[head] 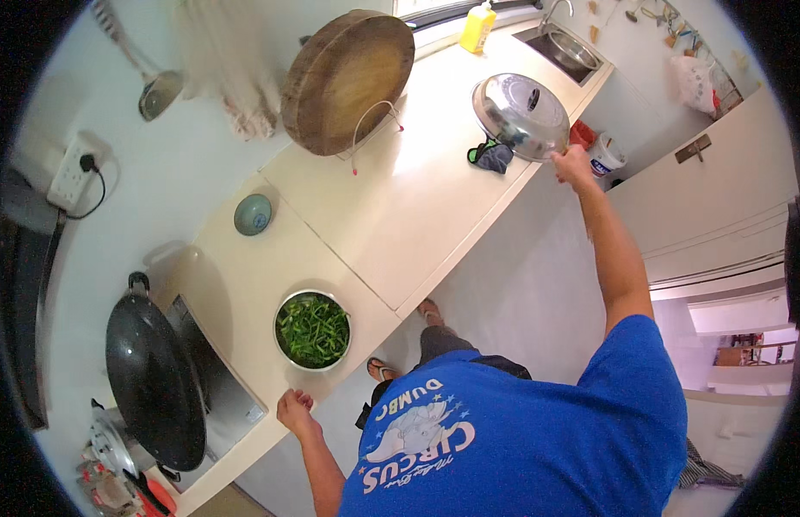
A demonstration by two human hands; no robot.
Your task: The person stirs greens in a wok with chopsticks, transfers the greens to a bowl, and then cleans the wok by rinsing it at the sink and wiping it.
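My right hand (574, 166) is at the near edge of a domed stainless-steel lid (517, 108) with a black knob. Its fingers close on the rim; whether they grip the lid or a vessel beneath it is hidden. A dark cloth with green edging (492, 156) lies against the lid's left side. My left hand (296, 410) is empty, fingers loosely curled, just off the counter edge. Closest to it stands a round metal bowl (278, 352) filled with cut green vegetables (313, 329). Farther back sits a small green bowl (253, 214).
A black wok (151, 381) leans upright over a cooktop (229, 400) at the left. Against the wall, a thick round wooden chopping board (368, 77) stands in a wire rack (355, 145). A yellow bottle (477, 27) and a sink (555, 55) are at the far end.
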